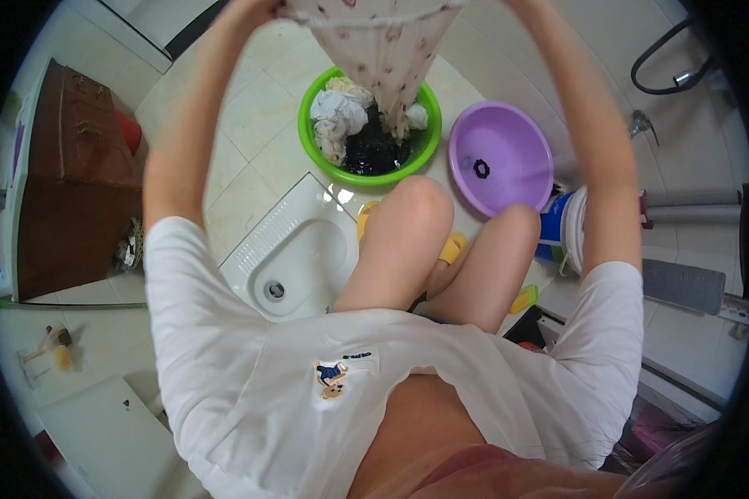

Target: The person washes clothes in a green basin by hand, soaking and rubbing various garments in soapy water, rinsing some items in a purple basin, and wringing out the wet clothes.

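Observation:
A wet, pale pink patterned garment (381,56) hangs in front of me, its light elastic-looking edge stretched across the top. My left hand (263,9), partly cut off by the upper rim, grips that edge at its left end. The right forearm reaches up to the picture's top, and my right hand is out of view. Below, the garment's lower end trails into a green basin (306,146). Inside the basin lie bunched white clothes (340,113) and a soaked black cloth (374,156), with water around them.
Right of the green basin, a purple basin (505,134) holds a dark ring (481,168). A squat toilet (299,262) is set in the floor by my knees. A blue-and-white bucket (555,227) stands at right, under a wall tap (643,125). A brown cabinet (75,181) is at left.

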The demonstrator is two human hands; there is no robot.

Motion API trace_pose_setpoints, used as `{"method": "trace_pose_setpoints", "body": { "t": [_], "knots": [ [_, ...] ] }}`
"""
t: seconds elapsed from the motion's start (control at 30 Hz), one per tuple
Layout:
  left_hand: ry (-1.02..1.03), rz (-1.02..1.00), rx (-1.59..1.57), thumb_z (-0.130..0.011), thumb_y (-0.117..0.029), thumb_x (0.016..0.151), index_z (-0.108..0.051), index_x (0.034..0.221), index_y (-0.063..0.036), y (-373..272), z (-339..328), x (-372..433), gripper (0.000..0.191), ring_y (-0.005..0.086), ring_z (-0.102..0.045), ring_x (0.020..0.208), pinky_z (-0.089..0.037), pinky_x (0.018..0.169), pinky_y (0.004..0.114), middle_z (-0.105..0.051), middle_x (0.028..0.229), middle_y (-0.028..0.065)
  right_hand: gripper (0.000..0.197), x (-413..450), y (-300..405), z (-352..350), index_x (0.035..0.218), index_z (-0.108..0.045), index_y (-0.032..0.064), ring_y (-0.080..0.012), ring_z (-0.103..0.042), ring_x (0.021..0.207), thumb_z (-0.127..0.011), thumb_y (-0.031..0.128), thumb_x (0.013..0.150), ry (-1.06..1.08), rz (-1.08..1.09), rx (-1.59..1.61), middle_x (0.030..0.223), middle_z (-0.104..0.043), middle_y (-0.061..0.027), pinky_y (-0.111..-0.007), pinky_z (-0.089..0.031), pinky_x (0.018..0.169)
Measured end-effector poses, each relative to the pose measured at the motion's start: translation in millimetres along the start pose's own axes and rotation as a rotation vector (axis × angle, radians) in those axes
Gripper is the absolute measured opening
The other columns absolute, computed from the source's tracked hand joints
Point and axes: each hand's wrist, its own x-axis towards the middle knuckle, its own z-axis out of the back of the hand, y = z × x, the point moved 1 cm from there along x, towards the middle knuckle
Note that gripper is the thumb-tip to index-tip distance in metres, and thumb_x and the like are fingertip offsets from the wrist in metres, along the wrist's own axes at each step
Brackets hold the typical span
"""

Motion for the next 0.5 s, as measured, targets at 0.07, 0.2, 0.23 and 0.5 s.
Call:
{"method": "trace_pose_setpoints", "body": {
  "t": [0.07, 0.2, 0.23, 0.5],
  "knots": [
    [0.175, -0.124, -0.115, -0.057, -0.015, 0.075, -0.053, 0.1, -0.0059, -68, 1, -30, 0.027, 0.0092, -0.053, 0.063, -0.046, 0.054, 0.024, -0.056, 0.076, 0.0017, 0.027, -24, 57, 9, 0.101, -0.055, 0.0018, -0.0092, -0.038, 0.047, -0.054, 0.015, 0.077, 0.027, 0.075, -0.048, 0.064, -0.046, -0.0003, -0.024, -0.034, 0.04],
    [0.266, -0.14, 0.34, -0.068, -0.02, 0.072, -0.05, 0.108, -0.0011, -183, 8, -79, 0.045, 0.0086, -0.054, 0.068, -0.047, 0.059, 0.021, -0.054, 0.081, 0.0023, 0.025, -53, 145, 25, 0.1, -0.056, 0.0003, -0.0066, -0.035, 0.045, -0.05, 0.01, 0.077, 0.025, 0.108, -0.18, 0.064, -0.046, 0.0013, -0.022, -0.032, 0.039],
    [0.316, -0.127, 0.434, -0.07, -0.022, 0.071, -0.05, 0.111, -0.0015, -192, 3, -85, 0.05, 0.0093, -0.054, 0.069, -0.048, 0.061, 0.021, -0.054, 0.082, 0.0028, 0.025, -56, 146, 28, 0.1, -0.057, 0.0006, -0.0065, -0.035, 0.045, -0.051, 0.011, 0.078, 0.038, 0.09, -0.245, 0.064, -0.047, 0.0009, -0.022, -0.032, 0.039],
    [0.536, -0.304, 1.0, -0.066, -0.023, 0.064, -0.06, 0.088, -0.0021, 30, -77, -91, 0.032, 0.0261, -0.059, 0.065, -0.046, 0.058, 0.035, -0.059, 0.07, 0.016, 0.019, -77, -77, -39, 0.089, -0.061, 0.0077, -0.0126, -0.051, 0.057, -0.052, 0.022, 0.081, 0.383, -0.108, -0.503, 0.066, -0.055, -0.0041, -0.028, -0.044, 0.051]
  ]
}}
